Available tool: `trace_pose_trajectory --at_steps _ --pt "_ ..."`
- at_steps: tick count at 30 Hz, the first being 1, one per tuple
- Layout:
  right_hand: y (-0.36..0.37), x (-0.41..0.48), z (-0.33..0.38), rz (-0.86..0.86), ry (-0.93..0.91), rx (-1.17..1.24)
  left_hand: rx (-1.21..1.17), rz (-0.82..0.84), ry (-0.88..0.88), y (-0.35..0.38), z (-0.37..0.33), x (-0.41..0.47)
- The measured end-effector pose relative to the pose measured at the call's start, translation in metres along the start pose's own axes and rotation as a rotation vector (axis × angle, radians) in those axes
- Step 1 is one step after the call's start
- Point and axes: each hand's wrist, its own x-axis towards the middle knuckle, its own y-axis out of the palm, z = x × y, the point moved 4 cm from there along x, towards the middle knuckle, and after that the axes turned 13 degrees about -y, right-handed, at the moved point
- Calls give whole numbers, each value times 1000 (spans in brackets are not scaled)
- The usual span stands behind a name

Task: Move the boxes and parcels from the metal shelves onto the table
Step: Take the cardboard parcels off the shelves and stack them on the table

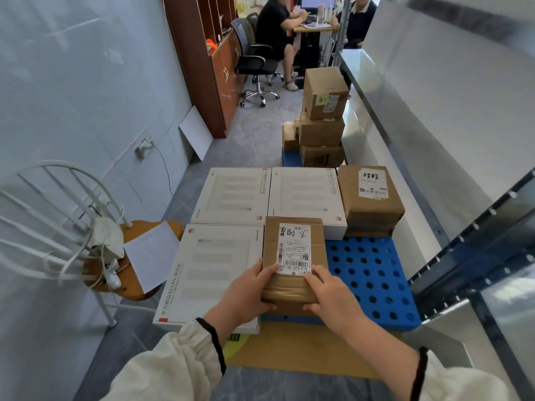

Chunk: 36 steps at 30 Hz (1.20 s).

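A small brown parcel [292, 235] with a white shipping label is gripped at its near end by both hands. My left hand [246, 296] clasps its left side and my right hand [333, 296] its right side. It hovers just above the blue perforated table [373, 282], beside a flat white box [211, 273]. Two more flat white boxes [234, 195] [304, 195] lie behind, with a taped brown parcel [367, 201] at the far right. The grey metal shelves [434, 117] run along the right.
A stack of brown cartons [322, 117] stands on a second blue surface farther back. A white wire chair [86, 227] with a wooden seat is at the left. Two people sit at a desk [312, 27] beyond an office chair [254, 65]. Flat cardboard [289, 348] lies below my arms.
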Motion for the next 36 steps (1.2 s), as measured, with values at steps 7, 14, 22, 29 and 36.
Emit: trace_pose_trajectory --at_steps 7,14,22,29,36 --pt "5 2 -1 -3 18 -37 18 2 -20 -1 -1 0" --pt "3 0 2 -18 58 -92 44 8 -51 -4 -1 -3" --pt "-27 -27 1 -26 311 -174 213 -39 181 -42 -41 6" --pt "-65 -95 2 -107 597 -186 351 11 466 -58 -112 -5" --pt "-77 -211 26 -254 890 -160 429 59 726 -37 -183 -41"
